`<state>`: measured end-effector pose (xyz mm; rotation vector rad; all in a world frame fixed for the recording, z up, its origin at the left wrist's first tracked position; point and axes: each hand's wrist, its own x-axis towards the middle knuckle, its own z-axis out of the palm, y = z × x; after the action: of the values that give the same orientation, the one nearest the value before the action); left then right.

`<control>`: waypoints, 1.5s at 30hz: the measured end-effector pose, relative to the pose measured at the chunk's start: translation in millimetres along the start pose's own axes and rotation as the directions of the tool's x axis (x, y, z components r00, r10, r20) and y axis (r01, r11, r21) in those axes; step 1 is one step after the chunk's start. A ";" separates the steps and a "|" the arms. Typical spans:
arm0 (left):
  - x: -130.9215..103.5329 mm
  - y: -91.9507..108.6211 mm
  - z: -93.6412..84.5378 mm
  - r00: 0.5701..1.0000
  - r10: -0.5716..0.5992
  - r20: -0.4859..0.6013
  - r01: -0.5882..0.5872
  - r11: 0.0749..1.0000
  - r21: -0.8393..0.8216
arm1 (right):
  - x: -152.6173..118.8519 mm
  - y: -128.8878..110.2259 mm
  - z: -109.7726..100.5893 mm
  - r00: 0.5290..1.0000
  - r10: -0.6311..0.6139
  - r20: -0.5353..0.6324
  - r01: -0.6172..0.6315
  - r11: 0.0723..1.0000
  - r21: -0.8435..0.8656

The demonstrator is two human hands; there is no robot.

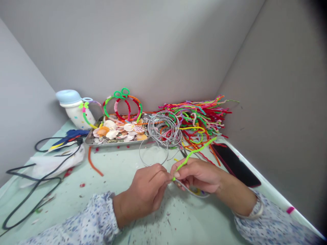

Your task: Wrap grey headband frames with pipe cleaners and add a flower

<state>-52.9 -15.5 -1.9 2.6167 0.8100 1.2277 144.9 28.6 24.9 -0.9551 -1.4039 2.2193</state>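
Note:
My left hand (150, 185) and my right hand (198, 173) meet low in the middle of the view, fingertips almost touching. Between my right thumb and fingers runs a lime-green pipe cleaner (195, 152), its long free end slanting up to the right. The other end is wound around a grey wire loop (190, 191), which hangs below my right hand. My left fingertips pinch at that wound spot; the curled fingers hide whether they grip the wire or the pipe cleaner. Just beyond my hands lies a coil of grey wire (165, 128).
A metal tray (119, 144) of seashells (129, 127) stands at the back, with pipe-cleaner rings (140, 108) on it. Many-coloured pipe cleaners (196, 115) are heaped behind right. A phone (236, 165) lies at right; a white bottle (78, 114) and black cable (33, 185) at left.

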 end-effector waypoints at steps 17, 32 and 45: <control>-5.1 -2.3 -0.5 0.992 0.112 0.052 -0.116 0.990 0.081 | 7.6 11.3 -2.1 0.989 0.099 0.110 -0.111 0.988 0.105; 4.9 -2.6 -1.6 0.927 -0.374 -0.029 0.368 0.922 -0.121 | -21.3 -19.6 10.5 0.997 -0.016 -0.077 -0.020 0.894 -0.448; 7.6 -7.7 -0.9 0.863 -0.500 0.072 0.498 0.817 -0.291 | -26.2 -14.4 18.0 0.913 -0.384 -0.136 0.004 0.344 -0.939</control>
<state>-52.8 -5.1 1.2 1.9762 1.1193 1.0983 150.1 7.5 52.2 -1.2777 -2.4609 0.7919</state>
